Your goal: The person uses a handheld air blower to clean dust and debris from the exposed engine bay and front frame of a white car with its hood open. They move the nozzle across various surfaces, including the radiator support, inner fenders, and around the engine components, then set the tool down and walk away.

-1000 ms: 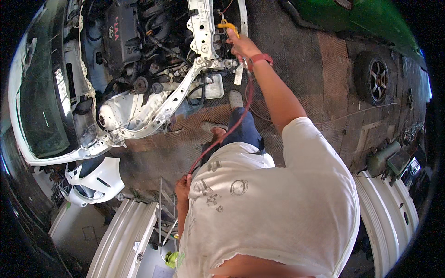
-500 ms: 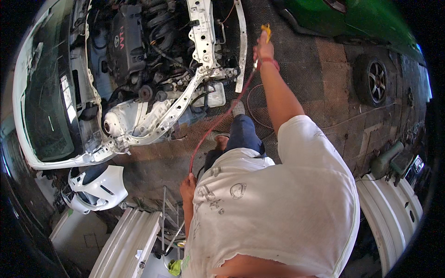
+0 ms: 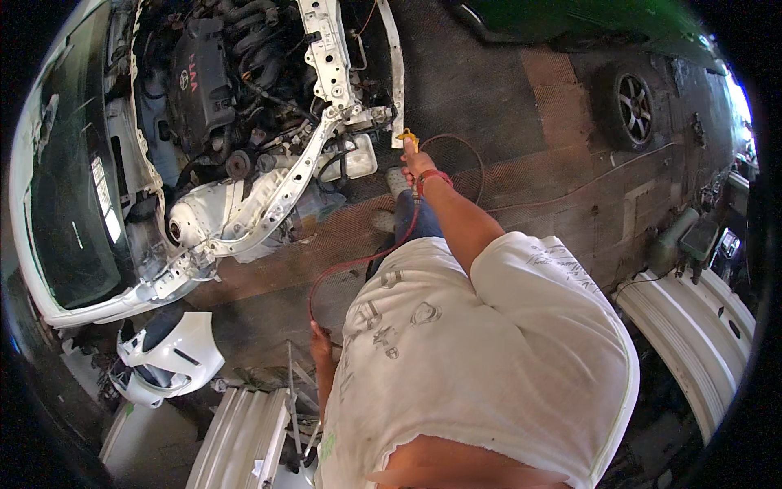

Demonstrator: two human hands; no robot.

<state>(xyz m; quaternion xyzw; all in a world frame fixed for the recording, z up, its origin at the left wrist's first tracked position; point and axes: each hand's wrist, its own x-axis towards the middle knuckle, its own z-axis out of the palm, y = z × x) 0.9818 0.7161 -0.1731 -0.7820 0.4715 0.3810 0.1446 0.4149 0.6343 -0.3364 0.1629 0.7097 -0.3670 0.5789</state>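
Observation:
My right hand (image 3: 419, 165) is closed around a yellow air gun (image 3: 410, 137), held out ahead near the lower end of a white bumper bar (image 3: 397, 90). From the gun a red air hose (image 3: 352, 262) runs back in a slack curve to my left side. There my left hand (image 3: 321, 344) is closed on the hose, low beside my shirt. Left of the bar stands a white car with its front stripped, its engine (image 3: 198, 90) and the bare white body frame (image 3: 303, 167) exposed. My fingers hide much of the gun.
A loose wheel (image 3: 626, 107) stands at the right, near a green car (image 3: 554, 20). More hose (image 3: 482, 175) loops across the floor. Behind on the left are a white bumper cover (image 3: 175, 359), a ribbed white panel (image 3: 244, 428) and a metal stand (image 3: 295, 391). Another white panel (image 3: 692, 334) lies behind right.
My right hand has come back and to the left with the air gun, close to the bar's end. The hose, stretched nearly straight before, now sags. My left hand still holds it.

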